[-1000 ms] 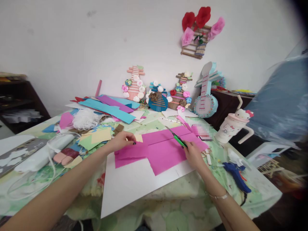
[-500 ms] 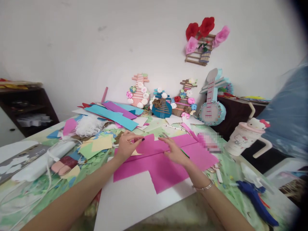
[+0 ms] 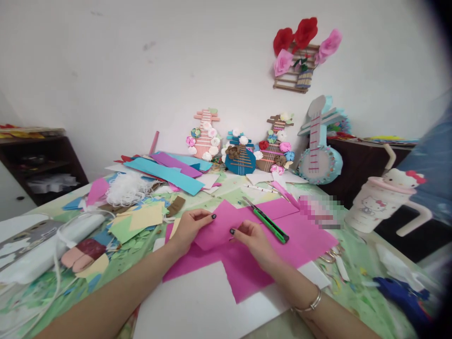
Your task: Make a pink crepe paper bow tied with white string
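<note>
My left hand (image 3: 192, 228) pinches the upper left edge of a small magenta paper piece (image 3: 217, 228), thumb and fingers pressed together. At the piece's lower right edge, my right hand (image 3: 249, 238) is closed with its fingertips on the paper. This piece is raised and tilted above a larger magenta sheet (image 3: 247, 278), which has a stepped cut-out along its near side. A green utility knife (image 3: 270, 225) lies on the magenta paper just beyond my right hand. Underneath is a white board (image 3: 183, 306), partly covered by the sheet and my forearms.
Paper scraps (image 3: 137, 221), white string (image 3: 129, 188) and a white power strip (image 3: 70, 245) crowd the left. Coloured strips (image 3: 165, 174) and paper instruments (image 3: 240, 157) stand behind. At right are a tumbler (image 3: 379, 202), metal clips (image 3: 330, 255) and a blue-handled tool (image 3: 402, 296).
The small magenta piece has been lifted and turned off the sheet. My right hand has drawn back from beside the utility knife, which now shows fully, to the piece's edge.
</note>
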A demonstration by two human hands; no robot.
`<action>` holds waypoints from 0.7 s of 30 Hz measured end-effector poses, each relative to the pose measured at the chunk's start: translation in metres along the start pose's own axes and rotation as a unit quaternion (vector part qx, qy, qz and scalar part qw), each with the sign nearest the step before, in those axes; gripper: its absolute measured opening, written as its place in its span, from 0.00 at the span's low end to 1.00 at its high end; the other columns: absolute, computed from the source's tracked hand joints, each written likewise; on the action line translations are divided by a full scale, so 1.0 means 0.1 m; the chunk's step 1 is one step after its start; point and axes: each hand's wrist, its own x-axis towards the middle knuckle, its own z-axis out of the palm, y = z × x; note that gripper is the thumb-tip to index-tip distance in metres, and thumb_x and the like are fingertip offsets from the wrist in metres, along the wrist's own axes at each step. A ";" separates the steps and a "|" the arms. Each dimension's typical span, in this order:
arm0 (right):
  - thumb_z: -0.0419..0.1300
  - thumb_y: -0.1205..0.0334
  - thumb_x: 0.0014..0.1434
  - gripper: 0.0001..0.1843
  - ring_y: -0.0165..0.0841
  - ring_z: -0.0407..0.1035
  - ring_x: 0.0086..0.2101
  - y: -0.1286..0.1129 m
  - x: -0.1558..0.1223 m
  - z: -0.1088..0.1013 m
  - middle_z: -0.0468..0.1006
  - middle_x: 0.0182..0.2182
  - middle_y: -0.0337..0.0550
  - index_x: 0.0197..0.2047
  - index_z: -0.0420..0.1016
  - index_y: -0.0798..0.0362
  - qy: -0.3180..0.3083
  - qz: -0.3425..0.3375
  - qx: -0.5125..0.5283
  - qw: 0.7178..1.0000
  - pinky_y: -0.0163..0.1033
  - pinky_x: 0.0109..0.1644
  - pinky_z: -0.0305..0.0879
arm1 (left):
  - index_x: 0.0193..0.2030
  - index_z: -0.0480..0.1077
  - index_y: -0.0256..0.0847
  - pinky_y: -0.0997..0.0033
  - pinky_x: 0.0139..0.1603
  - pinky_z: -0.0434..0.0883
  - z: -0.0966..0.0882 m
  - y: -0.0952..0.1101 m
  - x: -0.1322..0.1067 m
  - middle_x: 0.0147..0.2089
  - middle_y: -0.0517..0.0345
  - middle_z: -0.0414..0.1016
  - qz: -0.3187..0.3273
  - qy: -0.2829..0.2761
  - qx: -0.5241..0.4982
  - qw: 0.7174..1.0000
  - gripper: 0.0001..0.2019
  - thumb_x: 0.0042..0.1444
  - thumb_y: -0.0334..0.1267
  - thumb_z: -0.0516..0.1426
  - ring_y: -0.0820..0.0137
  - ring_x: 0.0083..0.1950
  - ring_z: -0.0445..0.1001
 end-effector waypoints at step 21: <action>0.58 0.72 0.42 0.32 0.30 0.67 0.20 0.10 0.12 -0.23 0.66 0.19 0.27 0.51 0.55 0.50 0.066 0.101 -0.013 0.993 0.36 0.24 0.66 | 0.40 0.73 0.40 0.70 0.42 0.74 0.06 -0.18 -0.08 0.53 0.49 0.68 0.164 -0.209 0.247 0.932 0.23 0.39 0.19 0.49 0.67 0.49 0.72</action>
